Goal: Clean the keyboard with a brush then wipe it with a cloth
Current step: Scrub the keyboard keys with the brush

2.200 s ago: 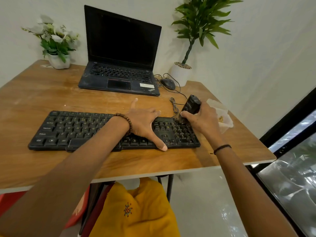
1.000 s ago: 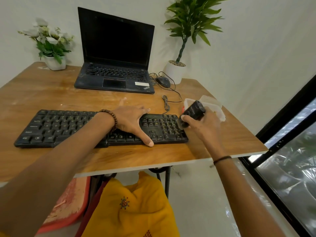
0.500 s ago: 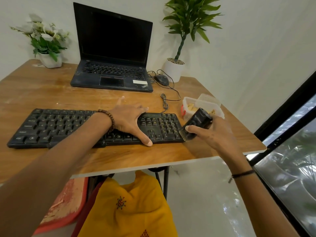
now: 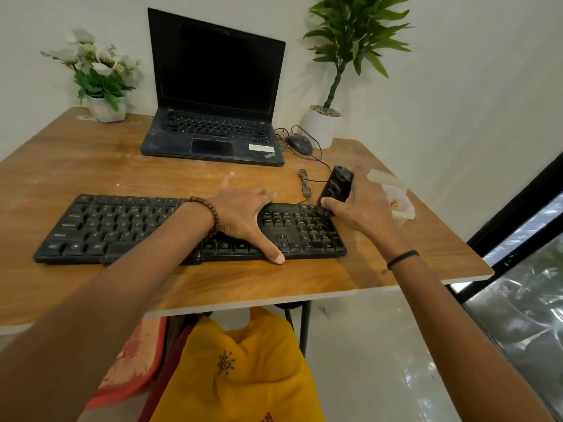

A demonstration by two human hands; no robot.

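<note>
Black keyboard [image 4: 122,226] lies flat on a wooden table [image 4: 91,166], nr its front edge; all positions below are given rel. to the keyboard.

Changes vs. 0.5 s earlier, L to R:
- The left hand [image 4: 243,217] is unchanged. It is still pressed flat on the keys right of centre, fingers straight and spread, thumb reaching over the front edge, nothing grasped. A beaded bracelet [image 4: 213,217] sits at the wrist.
- The brush [image 4: 335,190], a dark stubby block, has moved from beside the front-right corner to the rear-right corner. Its lower end is on or just above the numpad keys; contact cannot be told.
- The right hand [image 4: 362,208] wraps it, thumb on the near face, fingers curled round the far side. That wrist bears a black band [image 4: 402,258].

Containers, L to R:
- A white flower pot [image 4: 106,109], well behind the left end, holds white blooms w/ green leaves.
- A round white plant pot [image 4: 323,126], behind the right end, is topped w/ pebbles and holds a tall leafy stem.
- A clear plastic tub [image 4: 402,205], just off the right end and partly hidden by the right hand, has a few small tan bits inside.

Other items:
- An open laptop [image 4: 213,95], screen dark, stands behind the centre.
- A mouse [image 4: 300,143] lies behind the right end, w/ a coiled cable [image 4: 304,185] nr the rear-right corner.
- Yellow fabric [image 4: 240,370] hangs below the table, in front of the keyboard; whether it is the wiping cloth cannot be told.
</note>
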